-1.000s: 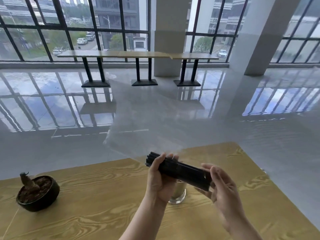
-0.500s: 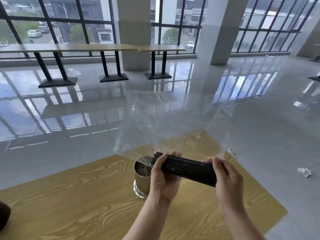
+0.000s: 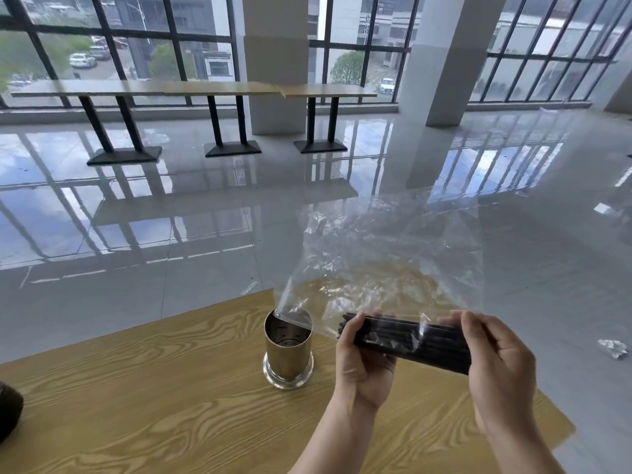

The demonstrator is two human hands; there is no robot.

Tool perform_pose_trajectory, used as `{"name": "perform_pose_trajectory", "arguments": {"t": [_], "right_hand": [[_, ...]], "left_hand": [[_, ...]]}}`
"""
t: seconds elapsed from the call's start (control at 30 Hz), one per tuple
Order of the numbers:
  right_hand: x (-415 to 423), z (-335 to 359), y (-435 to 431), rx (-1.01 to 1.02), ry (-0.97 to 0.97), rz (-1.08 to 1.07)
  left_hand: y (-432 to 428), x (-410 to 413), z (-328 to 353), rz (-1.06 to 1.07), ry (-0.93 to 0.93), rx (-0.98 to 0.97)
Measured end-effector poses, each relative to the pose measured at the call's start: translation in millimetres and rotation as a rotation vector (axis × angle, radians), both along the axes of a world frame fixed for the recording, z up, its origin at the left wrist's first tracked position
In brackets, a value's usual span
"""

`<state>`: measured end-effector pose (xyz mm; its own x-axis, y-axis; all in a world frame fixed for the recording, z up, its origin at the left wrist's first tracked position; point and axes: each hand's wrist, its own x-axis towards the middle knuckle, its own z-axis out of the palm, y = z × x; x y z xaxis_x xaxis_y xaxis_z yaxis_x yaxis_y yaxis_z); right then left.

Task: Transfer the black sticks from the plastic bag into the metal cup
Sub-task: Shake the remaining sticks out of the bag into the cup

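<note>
Black sticks (image 3: 410,340) sit as one tight bundle, lower right of ctr, lying nearly level & inside the btm of the plastic bag (image 3: 386,261). Left hand (image 3: 364,360) curls round the bundle's left end, thumb on the near side, fingertips showing over the top. Right hand (image 3: 496,364) wraps the right end the same way. Both grip thru the film. Bag rises clear & crinkled above the hands toward mid-right of frame. Its lower left corner droops onto the mouth of the metal cup (image 3: 288,350). Cup stands upright on the tabletop (image 3: 171,405), just left of the left hand & apart from it.

Tabletop is light wood-grain, filling the btm of frame. A dark round pot (image 3: 8,412) is cut off at the far left edge.

Room: glossy grey tiled floor (image 3: 205,217) mirrors the windows (image 3: 102,46), w/ a crumpled scrap (image 3: 614,348) on it at the right edge. Upper frame has a row of long tables (image 3: 191,88) on black pedestal legs, two white pillars (image 3: 273,63), and tall black-framed glass w/ parked cars & trees outside.

Vs 0.5 s ago: cup was half hidden behind the left hand; now it shows whole, to that hand's left. Bag stood tall & smooth then; now it's lower, more wrinkled, spread to the right. Grip on both ends is unchanged. Vs 1 s ago: pot was fully in view lower left; now only a sliver.
</note>
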<state>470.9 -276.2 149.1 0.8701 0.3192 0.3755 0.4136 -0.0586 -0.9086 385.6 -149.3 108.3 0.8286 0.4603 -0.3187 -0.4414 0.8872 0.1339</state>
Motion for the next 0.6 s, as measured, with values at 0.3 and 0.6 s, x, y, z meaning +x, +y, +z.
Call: {"name": "perform_pose_trajectory", "arguments": {"t": [0.3, 0.6], "right_hand": [[7.1, 15.2, 5.8, -0.131, -0.177, 0.051], [10.4, 34.8, 26.6, -0.213, -0.304, 0.187]], "left_hand": [[-3.7, 1.0, -10.6, -0.019, 0.072, -0.032], [9.4, -3.8, -15.3, 0.05, 0.104, -0.07]]}}
